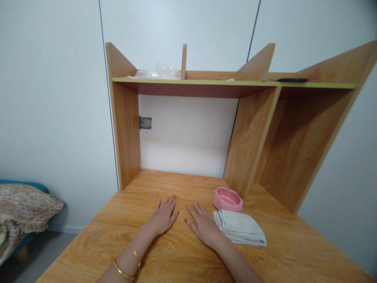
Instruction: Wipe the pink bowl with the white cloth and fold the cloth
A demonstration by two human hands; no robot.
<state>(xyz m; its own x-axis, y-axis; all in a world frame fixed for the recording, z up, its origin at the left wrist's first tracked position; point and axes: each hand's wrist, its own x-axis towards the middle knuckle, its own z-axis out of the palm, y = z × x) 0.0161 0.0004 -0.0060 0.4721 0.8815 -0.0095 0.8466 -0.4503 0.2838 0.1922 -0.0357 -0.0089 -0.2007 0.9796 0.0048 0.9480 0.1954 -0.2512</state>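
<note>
Gold bangles (126,268) ring my left wrist at the near edge of the view, well to the left of the folded grey cloth (240,228) and closer to me than it is. My left hand (163,216) lies palm down on the wooden desk (97,236), also left of the cloth, with my right hand (204,226) between the two. The left fingers are stretched out flat and only slightly apart, holding nothing. The right hand lies flat too, palm down, fingers straight and a little spread, gripping nothing. Its outer edge is just beside the cloth's left border; I cannot tell whether skin meets fabric.

The cloth rests flat on the desk, folded in layers, with the stacked folds facing my right hand. Just behind the cloth, at its far left corner, stands a shallow pink dish (227,199) with angled sides. I cannot tell whether the two touch.

Behind the cloth and past the dish rises a wooden upright panel (246,145), which carries a shelf (206,82) high above the cloth. On the shelf, up and to the left of the cloth, sits crumpled clear plastic (157,72). Up and to the right of the cloth lies a dark flat thing (292,79). Far to the left of the cloth, off the desk and lower, lies a patterned blanket (23,204).
</note>
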